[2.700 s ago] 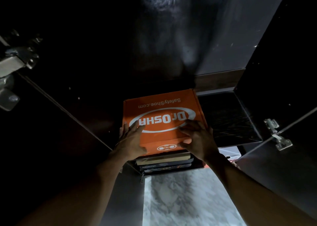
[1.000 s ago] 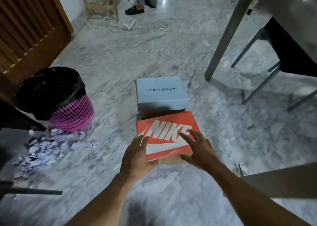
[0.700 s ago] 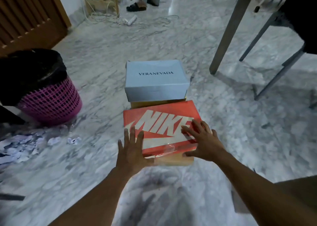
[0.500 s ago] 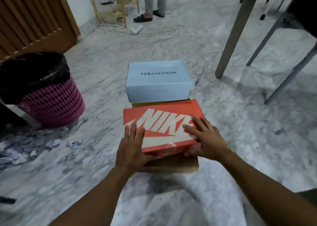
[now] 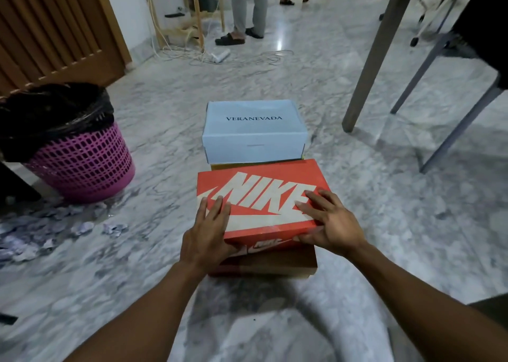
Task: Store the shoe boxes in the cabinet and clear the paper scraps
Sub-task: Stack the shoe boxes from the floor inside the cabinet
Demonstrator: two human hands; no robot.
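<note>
Far left: slatted wooden door (image 5: pixel 49 29), its lower edge meeting the marble floor (image 5: pixel 384 224). In front of it a pink basket (image 5: pixel 79 163) with a black liner stands upright. Paper scraps (image 5: pixel 33 238) lie scattered at its foot and out to the left frame edge, none touching the boxes. A strip of bare floor separates the basket from the boxes. Centre: left hand (image 5: pixel 209 235) on the near left corner of the red shoe box (image 5: pixel 264 194), fingers straight on the lid, thumb round the front face; it holds the box. The red shoe box sits on a brown box (image 5: pixel 275 262), overhanging it at left. Just behind, a light blue shoe box (image 5: pixel 254 139) rests on a yellowish box (image 5: pixel 247 166), of which only an edge shows. Right hand (image 5: pixel 330 224) grips the near right corner of the red shoe box, fingers spread on the lid, thumb on the front face. Right of the boxes: bare floor, then a table leg (image 5: pixel 376 59) and chair legs (image 5: pixel 445 108), well apart from the stack. Far back: cables (image 5: pixel 247 56) and a standing person's legs (image 5: pixel 247 9).
</note>
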